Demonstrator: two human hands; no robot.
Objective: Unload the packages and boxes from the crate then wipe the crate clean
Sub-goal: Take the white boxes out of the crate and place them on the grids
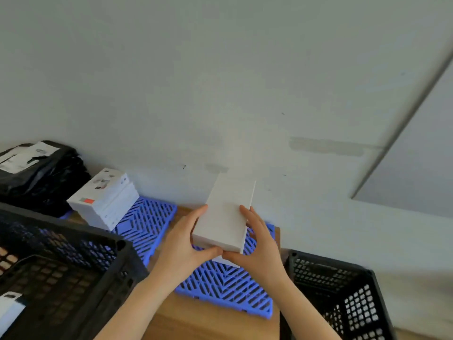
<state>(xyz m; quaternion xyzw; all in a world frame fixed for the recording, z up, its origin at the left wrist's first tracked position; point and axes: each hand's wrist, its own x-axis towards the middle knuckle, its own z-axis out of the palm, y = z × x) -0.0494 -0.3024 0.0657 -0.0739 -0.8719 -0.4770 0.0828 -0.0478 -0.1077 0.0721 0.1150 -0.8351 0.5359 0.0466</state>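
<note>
Both hands are clamped on one white box [221, 217]. The left hand [180, 244] grips its left edge, thumb curled over the near end. The right hand [257, 246] grips the right edge, fingers up the side and thumb meeting the left thumb at the near end. The box tilts away from the person, and its top face is plain, with no print to be seen. A thin white edge [226, 262] shows just under the thumbs; I cannot tell whether it is a second box or a flap.

Below the hands lies a blue slatted mat [220, 288] on a wooden surface [208, 325].

Left of the left hand, on the far part of the mat, stands a stack of white boxes [105, 200]. The top one carries small grey pictures and an orange patch at its near corner, and the writing is too blurred to read. Further left sit black bags [41, 177] bearing a white printed label, also unreadable.

Near the left forearm is a black mesh crate [81, 246]. A package [9, 310] with a white label lies in its near corner, its text illegible. Just beside the right forearm stands a second black crate [343, 290]. A pale wall [220, 94] rises behind the mat.
</note>
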